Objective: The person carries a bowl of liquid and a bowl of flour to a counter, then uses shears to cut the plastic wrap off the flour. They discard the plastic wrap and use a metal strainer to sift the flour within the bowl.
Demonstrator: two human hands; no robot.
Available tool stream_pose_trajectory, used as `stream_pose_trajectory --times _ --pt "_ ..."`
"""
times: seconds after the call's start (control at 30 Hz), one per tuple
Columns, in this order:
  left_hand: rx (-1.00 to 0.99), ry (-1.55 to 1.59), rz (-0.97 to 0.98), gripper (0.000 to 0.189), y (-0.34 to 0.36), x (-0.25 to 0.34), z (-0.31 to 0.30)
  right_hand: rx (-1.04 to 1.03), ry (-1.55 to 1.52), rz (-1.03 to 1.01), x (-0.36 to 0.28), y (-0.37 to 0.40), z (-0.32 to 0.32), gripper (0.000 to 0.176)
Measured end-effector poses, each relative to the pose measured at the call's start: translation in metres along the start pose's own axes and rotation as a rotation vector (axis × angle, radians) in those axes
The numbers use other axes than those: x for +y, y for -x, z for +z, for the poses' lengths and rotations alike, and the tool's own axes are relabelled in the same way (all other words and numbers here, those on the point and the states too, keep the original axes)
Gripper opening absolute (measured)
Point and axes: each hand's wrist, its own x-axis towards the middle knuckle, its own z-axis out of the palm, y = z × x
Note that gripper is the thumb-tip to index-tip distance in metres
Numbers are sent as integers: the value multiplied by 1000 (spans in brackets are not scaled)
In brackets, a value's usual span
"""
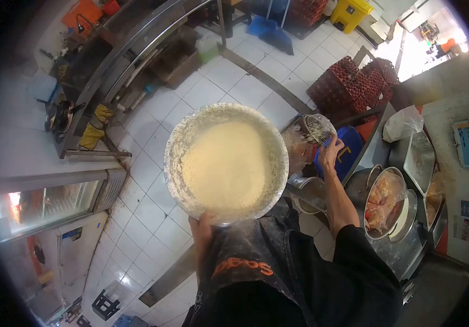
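Note:
A large metal bowl [171, 180] holds a broad bed of pale yellow flour [226, 166], and more of it coats the inner wall. My left hand [203, 230] grips the bowl at its near rim, close to my apron; some of its fingers are hidden under the bowl. Off to the right, my right hand [331, 154] is closed on a round wire skimmer [319, 128], apart from the bowl. Below and beside that hand stands a blue bin [348, 146] with a yellow mark. Clear plastic [298, 150] lies between the bowl and the bin.
On the right counter are a pot [373, 231] with bagged food, a metal tray [421, 161] and a plastic bag [403, 124]. Red crates [349, 87] are stacked beyond. A steel table [131, 43] stands far left, above a white tiled floor [152, 158]. A glass-fronted oven [54, 204] is at left.

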Motion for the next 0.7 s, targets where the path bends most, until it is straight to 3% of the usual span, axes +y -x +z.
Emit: stream_pose_trajectory --times 0.03,0.1,0.23,0.33,0.4,0.47,0.53,0.57,0.6,0.63,0.67,0.7 --pt "-4 1 2 38 -1 2 2 -11 0 -31 8 -1 2 63" --pt "146 176 -206 36 -4 18 10 22 -5 -23 14 0 5 61" --pt "40 59 -136 36 -11 5 4 82 -14 70 -9 8 -9 59" --pt "18 16 -75 35 -12 6 6 186 -38 -3 -46 15 -32 59" --pt "22 66 -214 36 -14 25 10 144 -208 51 -115 29 -62 58" --pt "22 -24 -164 35 -16 13 2 3 -551 -30 -158 44 -75 61" --pt "84 -91 -103 30 -25 -17 3 -105 -314 -273 -184 52 -80 63" --pt "-83 -281 -20 26 -25 -4 0 -55 -194 -424 -200 59 -77 63" --pt "-357 -553 188 28 -37 -40 -25 -115 -129 -472 -220 65 -82 54" --pt "-256 -425 63 26 -45 -41 -17 -372 78 -446 -221 57 -56 49" --pt "-160 -303 -77 25 -52 -43 -10 -244 -148 -567 -228 68 -51 53" --pt "-251 -246 171 25 -64 -77 -21 -339 -70 -505 -215 67 -15 57"
